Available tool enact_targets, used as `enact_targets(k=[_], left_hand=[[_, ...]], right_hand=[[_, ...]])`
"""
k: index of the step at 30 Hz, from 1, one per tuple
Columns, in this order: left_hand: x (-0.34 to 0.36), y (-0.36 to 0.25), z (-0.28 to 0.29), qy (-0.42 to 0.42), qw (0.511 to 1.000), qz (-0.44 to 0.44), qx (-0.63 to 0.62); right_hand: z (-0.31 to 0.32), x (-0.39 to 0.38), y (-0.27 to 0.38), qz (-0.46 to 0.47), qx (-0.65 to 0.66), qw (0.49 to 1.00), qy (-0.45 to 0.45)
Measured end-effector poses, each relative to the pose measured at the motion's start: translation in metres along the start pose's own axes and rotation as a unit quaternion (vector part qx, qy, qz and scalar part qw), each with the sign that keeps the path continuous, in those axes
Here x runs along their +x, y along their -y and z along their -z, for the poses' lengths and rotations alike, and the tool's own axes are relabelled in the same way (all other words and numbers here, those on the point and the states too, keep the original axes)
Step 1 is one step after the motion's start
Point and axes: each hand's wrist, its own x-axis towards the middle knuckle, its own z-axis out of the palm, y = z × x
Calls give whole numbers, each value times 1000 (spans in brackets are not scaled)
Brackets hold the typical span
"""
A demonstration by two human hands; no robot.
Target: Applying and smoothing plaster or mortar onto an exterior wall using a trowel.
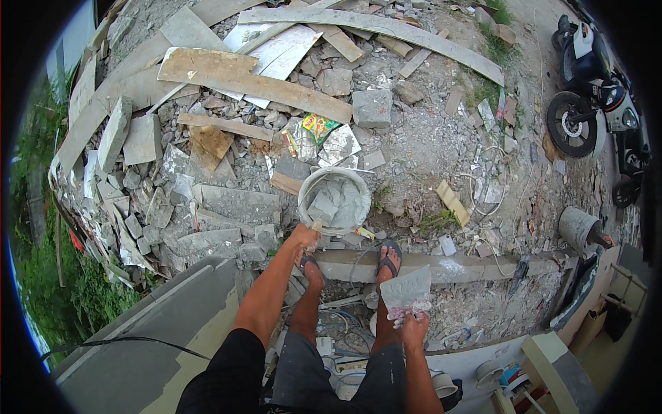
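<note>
Just in front of my feet stands a round bucket [302, 200] with a pale rim, holding wet grey mortar [338, 204] in uneven lumps. My left hand [305, 237] is closed at the bucket's near-left rim. A small tan piece shows at its fingers, but I cannot make out what it is. Farther right and nearer to me, my right hand [414, 327] grips the lower edge of a flat grey plate [407, 290] smeared with mortar. Pale smears cover those fingers. The plate is tilted and apart from the bucket.
My sandalled feet rest at a narrow concrete ledge [469, 263]. Beyond lies rubble with long boards [255, 83] and concrete blocks [372, 108]. A grey wall [138, 345] rises at the left. Another bucket [576, 226] and a parked motorcycle [586, 103] stand at the right.
</note>
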Motion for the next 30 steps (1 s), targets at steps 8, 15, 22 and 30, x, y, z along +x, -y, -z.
enact_targets(k=[8,15,22,30], left_hand=[[-2,-1,-18,74,945,44,-317],[-11,37,-53,94,934,-50,-340],[-44,97,-70,-40,976,-214,-18],[-135,96,-68,-166,934,-313,44]], right_hand=[[7,5,25,31,-56,997,-39],[12,19,32,-77,135,987,-45],[-34,76,47,-99,307,945,57],[-113,118,102,-207,434,858,183]])
